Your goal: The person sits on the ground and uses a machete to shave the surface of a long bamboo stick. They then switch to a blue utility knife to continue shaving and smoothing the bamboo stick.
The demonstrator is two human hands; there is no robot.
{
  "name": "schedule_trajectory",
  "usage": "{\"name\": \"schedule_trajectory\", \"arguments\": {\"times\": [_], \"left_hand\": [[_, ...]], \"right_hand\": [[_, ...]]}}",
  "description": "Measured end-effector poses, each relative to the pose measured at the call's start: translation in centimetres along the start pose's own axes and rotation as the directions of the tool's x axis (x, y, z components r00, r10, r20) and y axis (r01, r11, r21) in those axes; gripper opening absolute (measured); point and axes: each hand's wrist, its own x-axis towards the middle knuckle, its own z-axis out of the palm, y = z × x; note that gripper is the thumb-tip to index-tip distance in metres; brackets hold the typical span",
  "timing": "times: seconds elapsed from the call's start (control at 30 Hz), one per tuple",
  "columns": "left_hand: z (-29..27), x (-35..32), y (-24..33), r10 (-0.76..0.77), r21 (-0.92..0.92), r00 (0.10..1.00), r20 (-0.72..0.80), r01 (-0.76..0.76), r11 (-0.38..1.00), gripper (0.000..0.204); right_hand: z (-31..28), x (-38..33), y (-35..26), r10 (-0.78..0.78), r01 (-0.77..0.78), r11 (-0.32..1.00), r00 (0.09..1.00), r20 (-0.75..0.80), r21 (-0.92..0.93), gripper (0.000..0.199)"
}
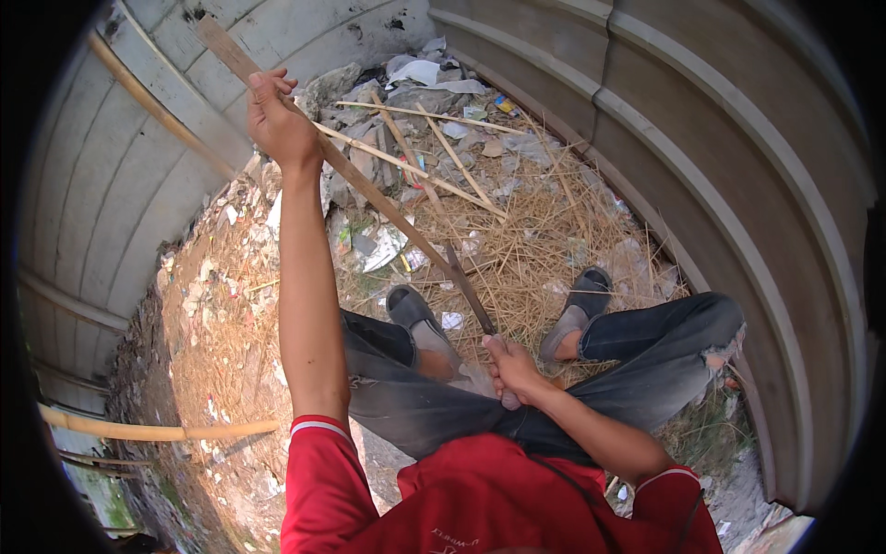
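Note:
My left hand (284,129), on an outstretched arm, is closed round a long flat brown strip of bamboo or wood (374,196). One end of the strip sticks up past the hand toward the pale wall; the rest slants down toward my right. In my right hand (519,371), held low between my knees, is a knife (472,294) with a long dark blade, gripped by its handle. The blade points up and away, and its upper part meets or overlaps the strip's lower end. Whether it is cutting in, I cannot tell.
Thin bamboo sticks (459,155) lie on the ground among straw shavings (535,222), stones and litter. My shoes (591,291) stand apart on the straw. A corrugated metal wall (701,138) curves along the right; a pale panelled wall (92,194) with bamboo poles (157,429) is at left.

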Motion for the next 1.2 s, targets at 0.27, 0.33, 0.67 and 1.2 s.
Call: {"name": "schedule_trajectory", "arguments": {"times": [0.27, 0.33, 0.67, 1.2], "left_hand": [[-0.9, 0.4, -0.2, -0.035, 0.065, 0.999, 0.008, 0.035, 0.997, 0.044], [-1.2, 0.4, -0.5, -0.045, 0.066, 0.999, 0.019, 0.044, 0.997, 0.044], [0.0, -0.5, 0.7, -0.033, 0.141, 0.999, 0.023, 0.030, 0.990, 0.045], [-3.9, -9.2, -3.7, -0.329, -0.013, 0.943, 0.056, 0.330, 0.944, 0.046]], "right_hand": [[-0.4, -1.9, -3.4, -0.249, 0.251, 0.967, 0.967, -0.058, 0.047, 0.038], [1.4, -4.3, -6.9, -0.440, 0.440, 0.898, 0.897, -0.040, -0.002, 0.037], [-0.6, 3.5, -0.1, -0.199, 0.201, 0.928, 0.979, 0.041, -0.314, 0.033], [-6.1, 7.0, 1.8, -0.257, 0.206, 0.953, 0.938, -0.234, -0.222, 0.028]]}}
